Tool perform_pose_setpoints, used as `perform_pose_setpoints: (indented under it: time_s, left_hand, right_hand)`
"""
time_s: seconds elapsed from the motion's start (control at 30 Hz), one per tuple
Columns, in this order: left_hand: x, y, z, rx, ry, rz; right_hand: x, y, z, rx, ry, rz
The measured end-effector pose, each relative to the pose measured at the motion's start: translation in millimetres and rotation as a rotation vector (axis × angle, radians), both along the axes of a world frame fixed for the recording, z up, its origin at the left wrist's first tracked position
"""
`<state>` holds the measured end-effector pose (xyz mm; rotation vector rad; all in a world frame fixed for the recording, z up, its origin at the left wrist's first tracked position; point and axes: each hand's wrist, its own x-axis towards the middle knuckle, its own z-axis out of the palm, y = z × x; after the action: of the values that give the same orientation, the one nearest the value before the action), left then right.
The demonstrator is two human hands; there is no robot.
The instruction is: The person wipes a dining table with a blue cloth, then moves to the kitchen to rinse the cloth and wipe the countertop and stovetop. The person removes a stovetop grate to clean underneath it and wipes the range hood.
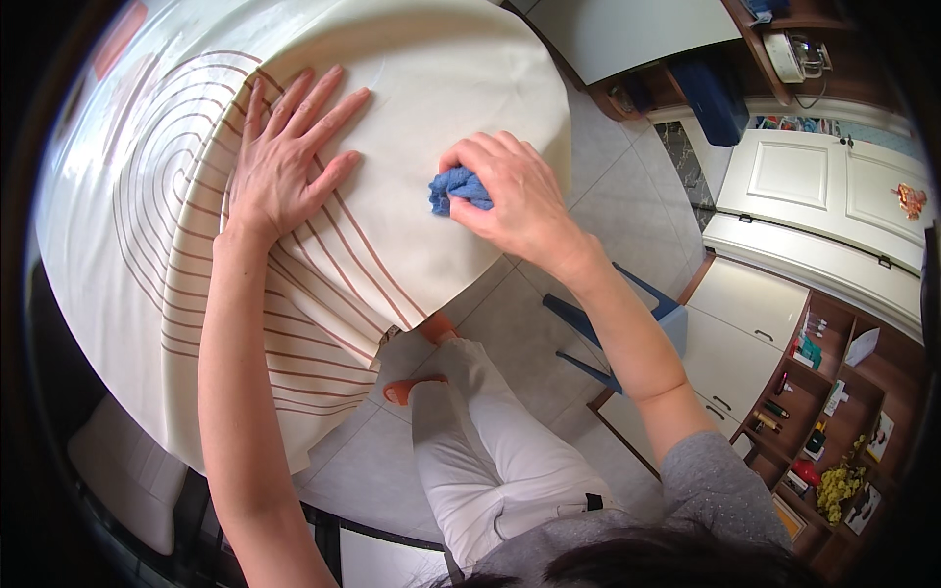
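A cream tablecloth with brown curved stripes (412,81) covers a round table, its near part folded and bunched in pleats. My left hand (290,162) lies flat on the cloth at the fold, fingers spread, holding nothing. To its right, my right hand (507,191) grips a crumpled blue cloth (457,189) against the plain cream surface. Fingertips of the right hand curl over the blue cloth, and the thumb presses it from the near side. Glossy light glare lies on the tablecloth at the far left.
A blue plastic stool (669,316) stands on the grey tiled floor right of the table. Beyond it are white cabinets (746,316) and brown open shelves (845,397) with small items. A light-coloured chair (125,470) is at the lower left.
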<state>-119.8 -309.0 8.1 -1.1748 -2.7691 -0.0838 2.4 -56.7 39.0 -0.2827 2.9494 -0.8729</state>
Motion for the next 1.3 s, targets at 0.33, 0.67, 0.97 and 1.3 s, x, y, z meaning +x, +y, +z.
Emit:
perform_pose_setpoints:
  time_s: [0.33, 0.67, 0.97, 1.3]
  left_hand:
    - [-1, -1, -1, 0.037, -0.016, -0.026]
    - [0, 1, 8, 0.019, -0.071, -0.041]
    - [0, 1, 9, 0.045, -0.056, -0.044]
    - [1, -1, 10, 0.008, -0.084, -0.038]
  right_hand:
    - [-66, -7, 4, -0.076, 0.491, -0.264]
    - [84, -41, -21, -0.102, 0.116, -0.130]
    - [-26, -72, 3, -0.129, 0.416, -0.043]
    - [41, 21, -6, 0.041, 0.187, -0.001]
